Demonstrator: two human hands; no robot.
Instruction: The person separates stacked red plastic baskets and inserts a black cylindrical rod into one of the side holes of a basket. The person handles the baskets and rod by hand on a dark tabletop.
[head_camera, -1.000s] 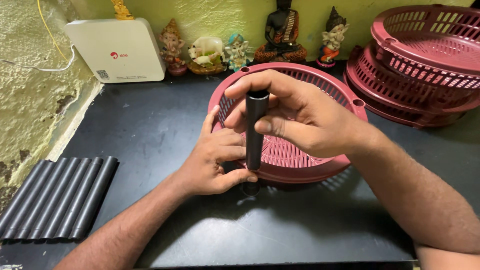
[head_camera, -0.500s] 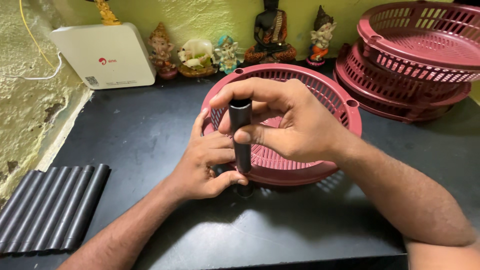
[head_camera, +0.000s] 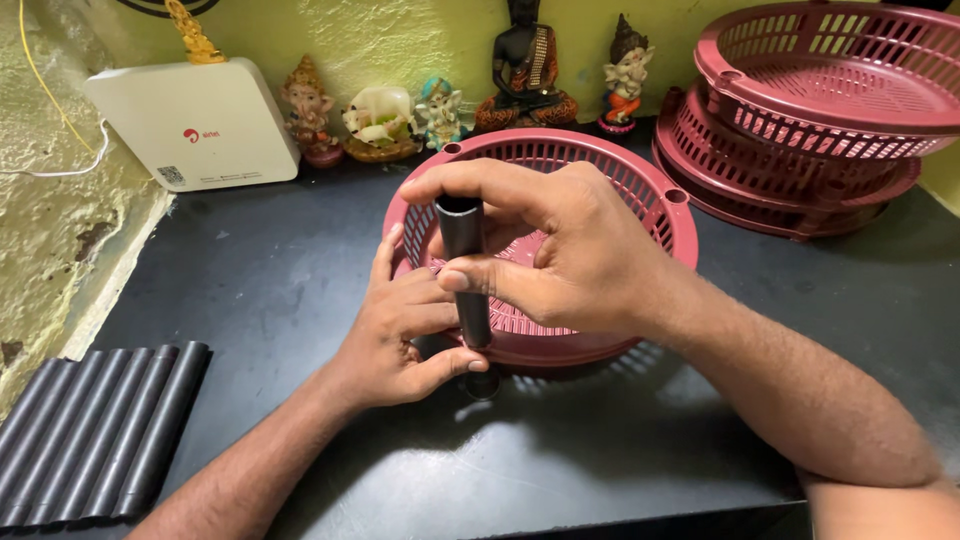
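My right hand (head_camera: 560, 250) grips a black tube (head_camera: 462, 262) near its top and holds it upright at the near rim of a round maroon basket (head_camera: 655, 205) lying on the black table. My left hand (head_camera: 405, 325) holds that rim from the left, thumb underneath and fingers on top, right beside the tube's lower end. The tube's bottom end sits against the rim, partly hidden by my left thumb.
Several more black tubes (head_camera: 95, 430) lie side by side at the table's left front. A stack of maroon baskets (head_camera: 800, 110) stands at the back right. A white box (head_camera: 190, 125) and small figurines (head_camera: 440, 100) line the green wall behind.
The view has shifted, so everything sits a little further left and lower in the picture. The tube stays upright at the rim in the same two-handed grip.
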